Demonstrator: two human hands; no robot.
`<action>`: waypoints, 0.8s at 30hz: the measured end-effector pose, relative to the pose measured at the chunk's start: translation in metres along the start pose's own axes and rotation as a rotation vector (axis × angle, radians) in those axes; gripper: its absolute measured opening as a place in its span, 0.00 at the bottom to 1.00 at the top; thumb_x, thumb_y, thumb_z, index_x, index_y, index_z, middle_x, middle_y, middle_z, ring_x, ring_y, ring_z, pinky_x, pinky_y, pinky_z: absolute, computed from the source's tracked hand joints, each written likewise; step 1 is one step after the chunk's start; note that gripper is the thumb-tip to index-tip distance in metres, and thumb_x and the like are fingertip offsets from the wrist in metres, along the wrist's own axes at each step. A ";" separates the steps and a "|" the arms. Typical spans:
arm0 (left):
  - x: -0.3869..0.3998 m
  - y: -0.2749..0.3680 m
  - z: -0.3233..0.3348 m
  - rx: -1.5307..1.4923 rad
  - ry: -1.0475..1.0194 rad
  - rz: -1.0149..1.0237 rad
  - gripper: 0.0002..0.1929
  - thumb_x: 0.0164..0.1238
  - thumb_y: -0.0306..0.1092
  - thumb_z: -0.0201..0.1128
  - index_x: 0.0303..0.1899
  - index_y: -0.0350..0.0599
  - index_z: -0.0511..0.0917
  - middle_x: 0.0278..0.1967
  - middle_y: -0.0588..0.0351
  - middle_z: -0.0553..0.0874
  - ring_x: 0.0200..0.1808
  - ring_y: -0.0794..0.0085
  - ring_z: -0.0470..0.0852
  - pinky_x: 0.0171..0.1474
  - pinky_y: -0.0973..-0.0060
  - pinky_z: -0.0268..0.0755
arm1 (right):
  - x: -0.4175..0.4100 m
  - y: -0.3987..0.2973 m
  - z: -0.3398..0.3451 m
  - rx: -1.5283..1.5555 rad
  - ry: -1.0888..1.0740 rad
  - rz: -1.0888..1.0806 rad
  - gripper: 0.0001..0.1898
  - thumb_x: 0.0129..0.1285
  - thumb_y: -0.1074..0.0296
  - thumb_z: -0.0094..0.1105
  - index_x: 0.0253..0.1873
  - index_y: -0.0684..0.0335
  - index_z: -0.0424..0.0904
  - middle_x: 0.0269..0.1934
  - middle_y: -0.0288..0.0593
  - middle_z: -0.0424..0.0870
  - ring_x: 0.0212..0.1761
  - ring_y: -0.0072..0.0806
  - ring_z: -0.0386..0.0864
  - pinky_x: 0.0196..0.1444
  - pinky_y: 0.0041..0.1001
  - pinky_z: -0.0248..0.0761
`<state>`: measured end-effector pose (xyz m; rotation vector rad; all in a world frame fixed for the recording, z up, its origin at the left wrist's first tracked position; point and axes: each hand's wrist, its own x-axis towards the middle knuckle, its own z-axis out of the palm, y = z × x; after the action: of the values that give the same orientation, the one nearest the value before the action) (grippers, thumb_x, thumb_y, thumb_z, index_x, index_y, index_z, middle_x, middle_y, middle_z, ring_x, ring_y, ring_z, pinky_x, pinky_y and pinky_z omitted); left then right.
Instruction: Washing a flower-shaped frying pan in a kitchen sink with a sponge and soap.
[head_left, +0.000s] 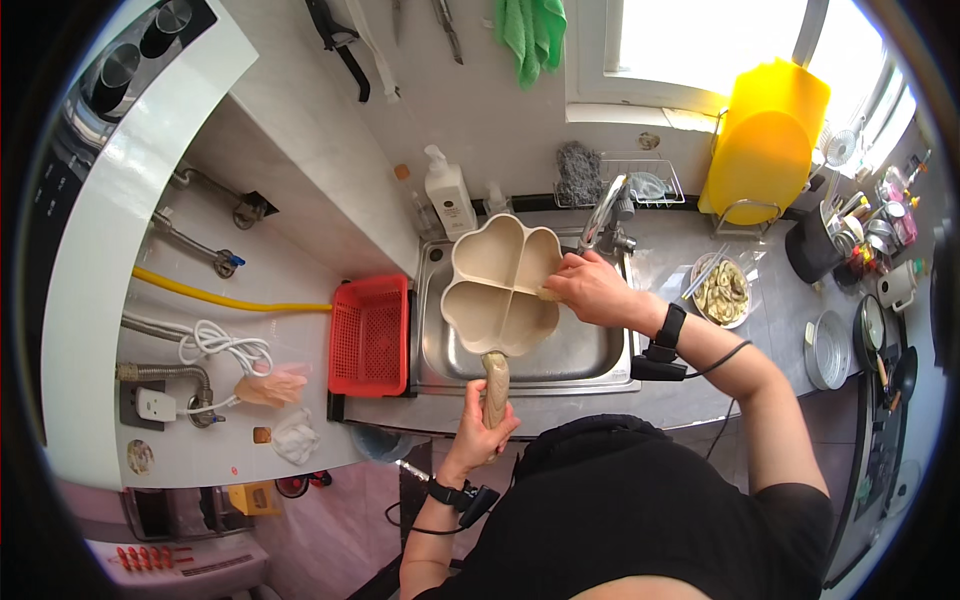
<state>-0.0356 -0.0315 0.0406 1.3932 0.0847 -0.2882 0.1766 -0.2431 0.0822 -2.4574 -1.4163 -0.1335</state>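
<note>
A beige egg pan with four rounded compartments is held tilted over the stainless steel sink. My left hand is closed around its wood-patterned handle, the fingers wrapped from below. At the pan's right side, my right hand pinches a small pale yellow piece, possibly a sponge, against the divider and rim. My fingers hide most of that piece. Just behind this hand stands the chrome faucet, its spout reaching over the sink; whether water runs cannot be told.
Left of the sink sits a red plastic basket. A white pump bottle stands behind it. To the right are a bowl of sliced food with chopsticks, yellow cutting boards in a rack, and a round metal pan.
</note>
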 end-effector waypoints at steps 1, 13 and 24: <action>0.000 0.000 0.002 -0.013 -0.010 -0.004 0.27 0.61 0.18 0.60 0.52 0.53 0.53 0.28 0.58 0.72 0.17 0.82 0.70 0.16 0.83 0.64 | 0.000 0.001 -0.004 -0.127 -0.038 -0.077 0.09 0.54 0.66 0.57 0.40 0.57 0.79 0.32 0.37 0.79 0.49 0.29 0.71 0.50 0.32 0.64; -0.004 0.024 0.006 -0.137 -0.079 -0.104 0.26 0.62 0.18 0.59 0.51 0.51 0.53 0.29 0.59 0.71 0.17 0.83 0.69 0.15 0.85 0.63 | 0.011 0.017 -0.024 -0.570 0.334 -0.378 0.12 0.49 0.65 0.55 0.40 0.58 0.75 0.40 0.33 0.73 0.51 0.26 0.67 0.52 0.26 0.64; 0.007 0.006 0.005 -0.184 -0.022 -0.043 0.24 0.63 0.19 0.59 0.51 0.50 0.52 0.29 0.59 0.71 0.16 0.82 0.68 0.16 0.84 0.63 | 0.010 -0.011 -0.010 0.069 0.315 0.038 0.18 0.49 0.74 0.60 0.47 0.56 0.80 0.43 0.37 0.80 0.45 0.35 0.74 0.47 0.34 0.67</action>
<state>-0.0282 -0.0369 0.0458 1.2064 0.1204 -0.3235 0.1729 -0.2330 0.0964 -2.2829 -1.2173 -0.4354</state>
